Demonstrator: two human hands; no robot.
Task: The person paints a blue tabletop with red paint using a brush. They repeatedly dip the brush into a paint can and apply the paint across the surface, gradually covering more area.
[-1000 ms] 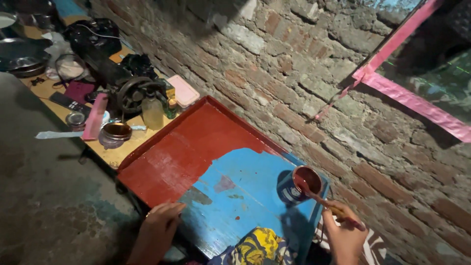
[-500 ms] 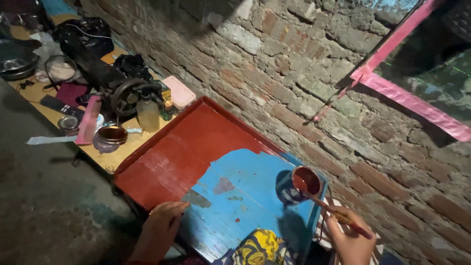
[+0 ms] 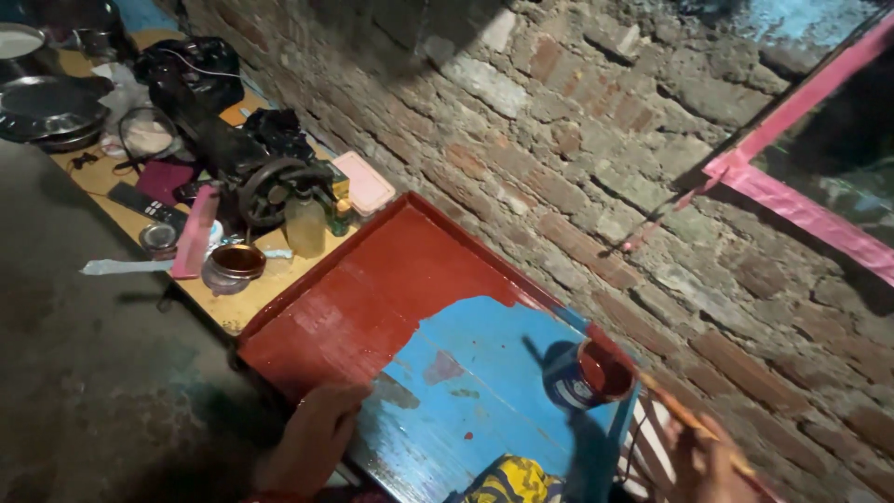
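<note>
Here the left hand (image 3: 312, 438) lies on the near edge of a tabletop (image 3: 494, 391), fingers together and curled over the rim, holding nothing but the edge itself. The far part of the tabletop is coated in wet-looking red paint (image 3: 372, 289), the near part is blue with scuffs and a few red drips, and the border between the two colours runs ragged just beyond the left hand. The right hand (image 3: 703, 461) shows low at the right, its fingers closed round the thin handle of a brush (image 3: 694, 424) that slants up and left toward a small can (image 3: 587, 377); whether the bristles touch the can cannot be told. The can stands upright on the blue part near the right corner, open and full of red paint. A yellow patterned cloth (image 3: 507, 480) lies at the near edge between the hands. Behind the tabletop rises a rough brick wall (image 3: 577, 121) with a pink-framed opening (image 3: 801, 200) at the upper right. To the left, a yellow table (image 3: 242, 303) touches the red end and bears a black sewing machine (image 3: 237, 154), a clear bottle (image 3: 304, 224), a round tin (image 3: 233, 265), a pink box (image 3: 365, 183) and metal pans (image 3: 47, 107).
</note>
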